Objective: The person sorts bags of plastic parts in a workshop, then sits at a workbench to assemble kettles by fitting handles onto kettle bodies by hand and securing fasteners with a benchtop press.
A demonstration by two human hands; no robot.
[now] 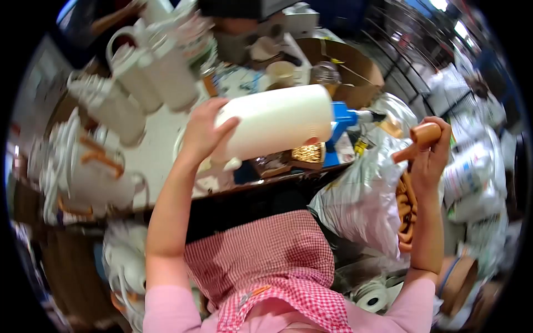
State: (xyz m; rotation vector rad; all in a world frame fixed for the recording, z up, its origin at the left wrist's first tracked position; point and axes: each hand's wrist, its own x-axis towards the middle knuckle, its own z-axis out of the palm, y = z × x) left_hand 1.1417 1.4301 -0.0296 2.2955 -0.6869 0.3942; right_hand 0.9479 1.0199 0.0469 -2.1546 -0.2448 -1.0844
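Observation:
My left hand [206,130] grips the left end of a large white cylindrical jug body [277,119], which lies sideways in the air over the table's front edge. Raised on the right, my right hand [430,158] has its fingers closed round a tan plastic handle [425,134]. Below that hand, an open white sack [361,200] holds several similar tan curved pieces [408,213]. A blue device [343,119] with a metal tip stands just past the jug body's right end. The image is somewhat blurred.
Several white jugs [172,72] stand on the table [158,161] at left, some with tan handles [102,155]. A large cardboard drum [363,75] sits at the back. Filled plastic bags [472,172] are piled on the right. At the back left, another person's arm [116,19] shows.

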